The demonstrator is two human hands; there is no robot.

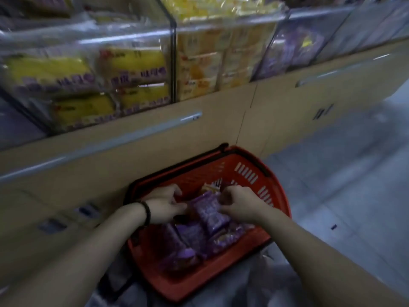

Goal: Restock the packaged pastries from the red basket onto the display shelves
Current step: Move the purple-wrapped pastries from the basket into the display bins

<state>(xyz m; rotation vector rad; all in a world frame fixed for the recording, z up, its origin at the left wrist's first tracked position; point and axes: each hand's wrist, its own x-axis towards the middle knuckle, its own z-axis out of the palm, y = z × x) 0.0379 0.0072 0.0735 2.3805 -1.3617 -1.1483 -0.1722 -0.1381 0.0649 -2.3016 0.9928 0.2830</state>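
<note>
A red basket (250, 171) with black handles sits on the floor against the beige cabinet. Inside lie several purple packaged pastries (188, 242), and an orange pack shows at the far side. Both my hands are down in the basket on one purple pack (210, 211). My left hand (164, 204), with a black band at the wrist, grips the pack's left end. My right hand (240, 204) pinches its right end with curled fingers. Above stand clear display bins holding yellow packs (130, 67), orange-yellow packs (205, 69) and purple packs (287, 52).
The beige cabinet (155, 151) under the bins has drawer fronts with metal handles and price labels. Grey tiled floor (343, 185) stretches to the right of the basket. Grey cloth lies at the bottom edge beneath my arms.
</note>
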